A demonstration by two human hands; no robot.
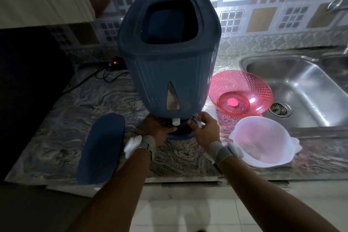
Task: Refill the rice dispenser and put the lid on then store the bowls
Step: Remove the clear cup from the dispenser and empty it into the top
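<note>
A tall blue ribbed rice dispenser [169, 58] stands on the marble counter with its top open and a dark inside. Its blue lid [101, 149] lies flat on the counter to the left. My left hand [160, 130] rests against the dispenser's base on the left side. My right hand [204, 130] is at the base's right side and pinches a small clear piece there, next to the white dispensing knob [176, 121]. A pink patterned bowl [240, 93] sits to the right, and a white translucent bowl [263, 141] sits in front of it.
A steel sink [297, 88] with a drain lies at the right, close behind both bowls. A black device with a red light [114, 62] and its cables sits at the back left. A dark appliance fills the left edge. The counter's front edge runs below my wrists.
</note>
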